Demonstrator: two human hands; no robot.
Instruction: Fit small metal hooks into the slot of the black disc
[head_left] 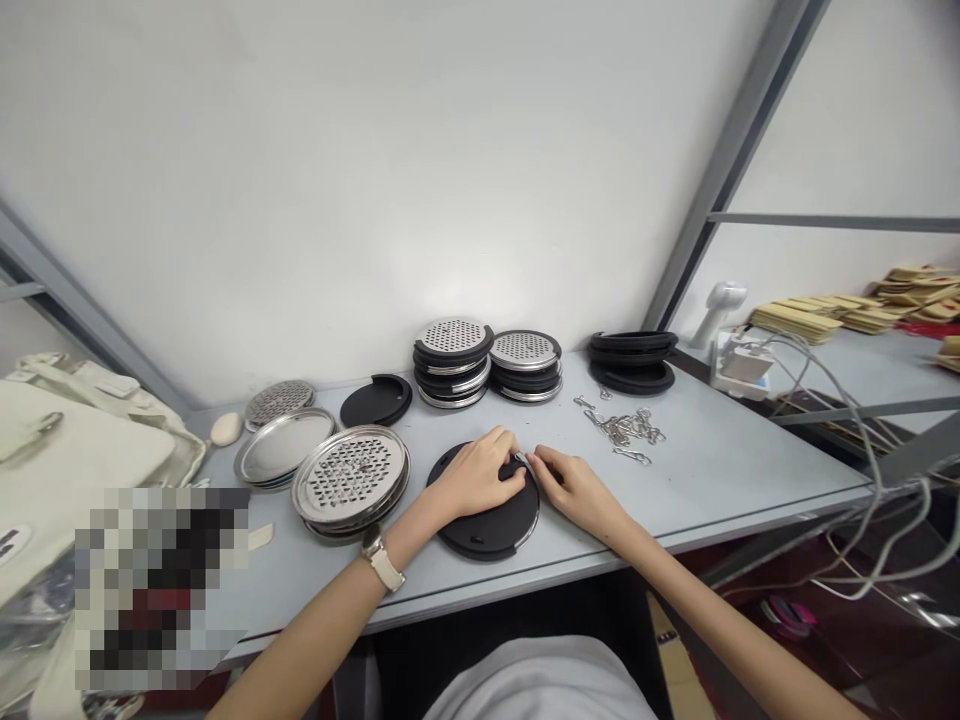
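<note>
Head view: your left hand (481, 474) curls over the round matte-black disc (487, 530). Your right hand (576, 490) bunches at its rim; I can't tell either's grip.

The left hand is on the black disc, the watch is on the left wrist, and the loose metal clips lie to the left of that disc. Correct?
Not quite: the head view shows the metal clips to the right of the black disc. The rest stands: left hand on the disc, watch on that wrist.
</note>
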